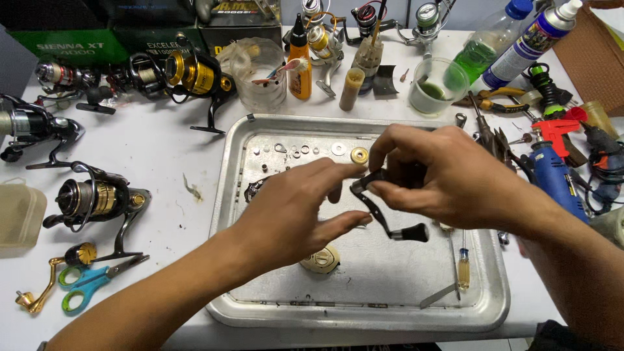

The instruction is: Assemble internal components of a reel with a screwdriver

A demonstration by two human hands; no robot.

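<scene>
Above a metal tray [364, 311], my right hand [442, 179] grips a black fishing-reel body whose handle [390, 224] hangs down toward the tray, ending in a dark knob. My left hand [296, 211] reaches in from the left, its index finger and thumb spread and touching the reel part near the handle's top. In the tray lie small washers [338, 149], a gold round part [359, 155], a cream-coloured side cover [321, 260] and a small screwdriver [463, 263].
Several spinning reels [97, 198] lie on the white table to the left, with scissors [91, 283] near the front. Bottles, an orange oil bottle [299, 62], plastic cups and boxes stand at the back. Pliers and a blue rotary tool [552, 172] lie to the right.
</scene>
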